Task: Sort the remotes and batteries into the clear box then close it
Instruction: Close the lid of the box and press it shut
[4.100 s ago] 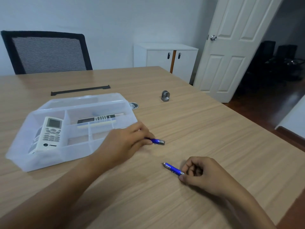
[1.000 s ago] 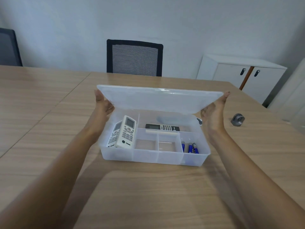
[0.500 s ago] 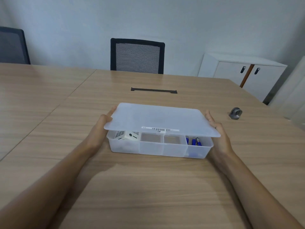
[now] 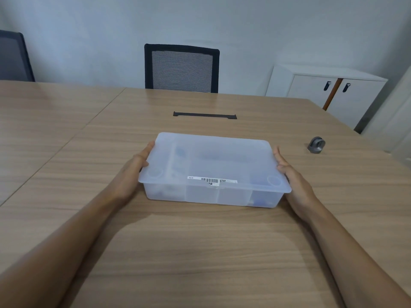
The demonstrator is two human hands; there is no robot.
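I saw box (image 4: 213, 172) mid-table, dead ahead, long axis left-right; lid (image 4: 211, 158) down; left hand (image 4: 135, 170) and right hand (image 4: 289, 172) spread flat against its ends, equally near.

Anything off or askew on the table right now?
Nothing stands out. The frosted lid sits flat and square on the clear plastic box, left hand and right hand flanking it. No remotes or batteries lie loose.

1 head cam, wide-angle, looks fwd and down, close over table (image 4: 200, 252) and forearms.
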